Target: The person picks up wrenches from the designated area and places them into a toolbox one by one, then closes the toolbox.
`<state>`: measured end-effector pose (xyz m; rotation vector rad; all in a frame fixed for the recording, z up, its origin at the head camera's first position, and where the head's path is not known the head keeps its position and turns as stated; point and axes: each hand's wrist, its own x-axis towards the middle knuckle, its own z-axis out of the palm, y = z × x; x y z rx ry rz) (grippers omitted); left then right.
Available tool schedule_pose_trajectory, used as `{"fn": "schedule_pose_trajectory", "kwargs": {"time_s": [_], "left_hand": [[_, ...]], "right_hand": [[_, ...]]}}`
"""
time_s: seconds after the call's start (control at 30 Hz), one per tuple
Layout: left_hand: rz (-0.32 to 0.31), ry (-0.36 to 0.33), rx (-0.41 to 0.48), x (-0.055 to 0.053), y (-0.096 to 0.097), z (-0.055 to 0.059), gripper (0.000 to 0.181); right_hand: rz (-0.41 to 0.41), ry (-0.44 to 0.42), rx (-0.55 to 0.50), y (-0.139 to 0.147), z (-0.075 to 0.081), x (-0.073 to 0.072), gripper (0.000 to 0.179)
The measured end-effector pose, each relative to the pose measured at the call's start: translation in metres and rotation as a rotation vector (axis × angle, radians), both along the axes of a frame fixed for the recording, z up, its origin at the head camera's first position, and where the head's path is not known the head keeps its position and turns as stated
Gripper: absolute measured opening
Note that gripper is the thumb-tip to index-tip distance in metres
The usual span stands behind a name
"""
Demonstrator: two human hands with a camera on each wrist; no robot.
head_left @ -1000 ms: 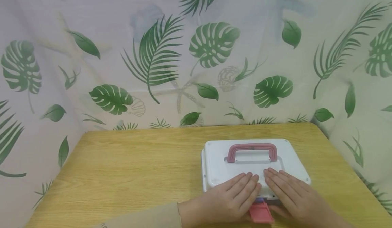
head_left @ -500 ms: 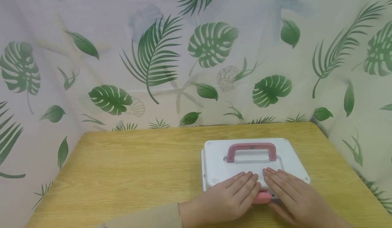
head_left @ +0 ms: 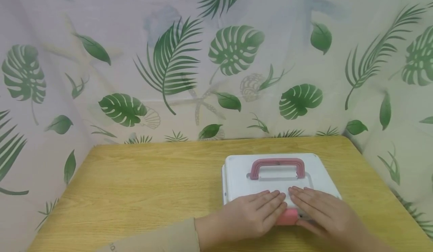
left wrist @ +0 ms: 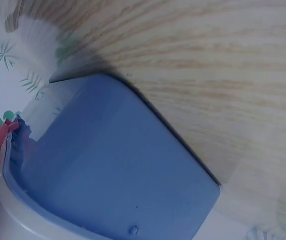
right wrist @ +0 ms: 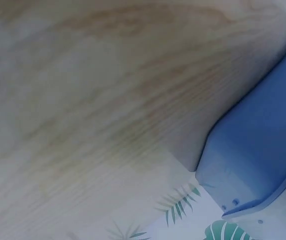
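Observation:
A storage box with a white lid sits on the table, its pink carry handle standing raised on top. Both wrist views show its blue base. My left hand lies over the lid's front edge on the left, fingers straight. Across from it, my right hand rests on the front right of the lid, fingers extended together. Between the hands, a pink latch lies up against the box front. My right thumb is close by the latch's lower right; my left thumb is hidden in the head view.
The wood-grain table extends to the left of the box and behind it. A white curtain printed with green leaves encloses the back and sides of the table.
The pink latch has swung from hanging outward below the box's front edge up to the box front. Both hands have stayed nearly in place on the lid.

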<state>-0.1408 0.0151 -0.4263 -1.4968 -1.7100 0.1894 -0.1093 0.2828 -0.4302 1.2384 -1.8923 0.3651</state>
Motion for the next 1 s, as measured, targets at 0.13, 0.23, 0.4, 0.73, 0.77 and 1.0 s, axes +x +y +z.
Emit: {"fn": "schedule_pose_trajectory", "kwargs": {"time_s": [0.13, 0.23, 0.4, 0.73, 0.77, 1.0], "left_hand": [[-0.021, 0.012, 0.000, -0.0041, -0.0008, 0.0014, 0.035], [-0.029, 0.017, 0.000, -0.0061, -0.0008, 0.0016, 0.035], [-0.031, 0.017, -0.003, -0.0073, -0.0006, 0.0004, 0.035], [-0.043, -0.004, 0.032, -0.0081, 0.0001, 0.0011, 0.033], [-0.041, -0.002, 0.032, -0.0078, 0.0001, 0.0013, 0.033], [-0.020, -0.001, 0.031, -0.0044, 0.0004, 0.0002, 0.032]], "right_hand": [[0.029, 0.019, -0.006, -0.0026, 0.0085, -0.0024, 0.045], [0.030, 0.025, -0.008, -0.0021, 0.0102, -0.0031, 0.043], [0.026, 0.028, -0.006, 0.0003, 0.0089, -0.0031, 0.042], [0.058, -0.016, -0.037, -0.0013, 0.0111, -0.0020, 0.046], [0.057, -0.015, -0.037, -0.0013, 0.0108, -0.0020, 0.047], [0.024, 0.003, -0.027, -0.0028, 0.0065, -0.0012, 0.050]]}}
